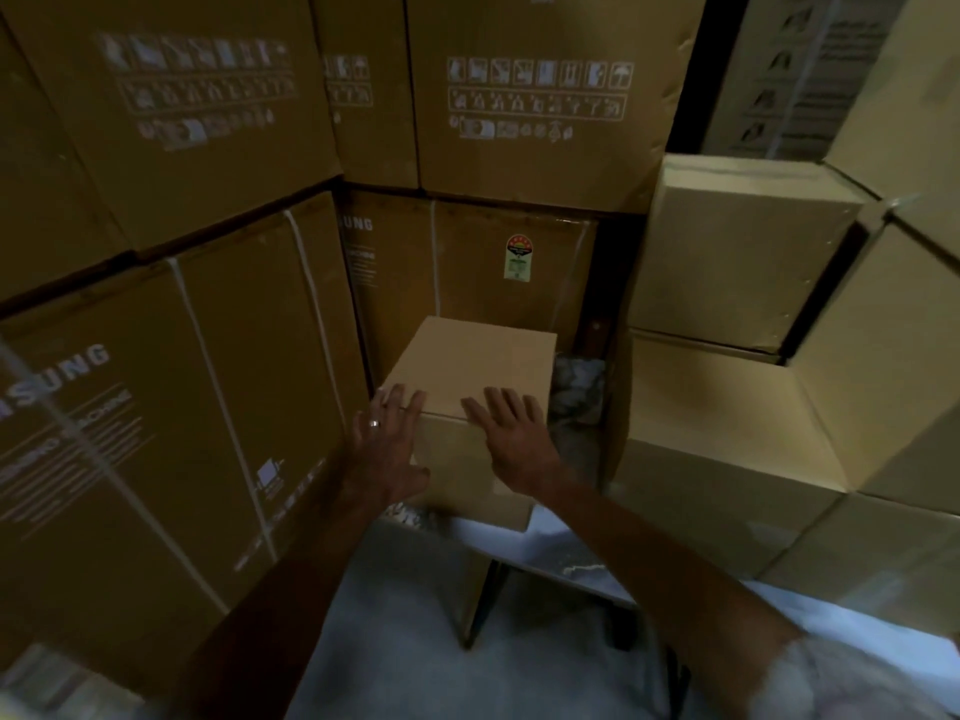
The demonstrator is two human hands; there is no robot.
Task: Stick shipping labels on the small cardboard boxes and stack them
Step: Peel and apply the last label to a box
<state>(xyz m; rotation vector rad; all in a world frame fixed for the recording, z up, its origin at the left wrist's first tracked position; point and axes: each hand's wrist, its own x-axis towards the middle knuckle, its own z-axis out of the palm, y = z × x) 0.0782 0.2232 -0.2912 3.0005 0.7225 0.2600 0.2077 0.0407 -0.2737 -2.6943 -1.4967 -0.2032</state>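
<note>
- both hands lie flat with fingers spread, left hand (387,439) and right hand (511,436), on the near top edge of the small box (483,366).
- box sits atop another box (467,475) between big cartons (171,397).
- likely stacking; no label visible, so next squaring or labelling.

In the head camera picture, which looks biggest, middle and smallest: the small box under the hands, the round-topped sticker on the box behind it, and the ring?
1. Small box, under both hands
2. Sticker
3. Ring on the left hand
</note>
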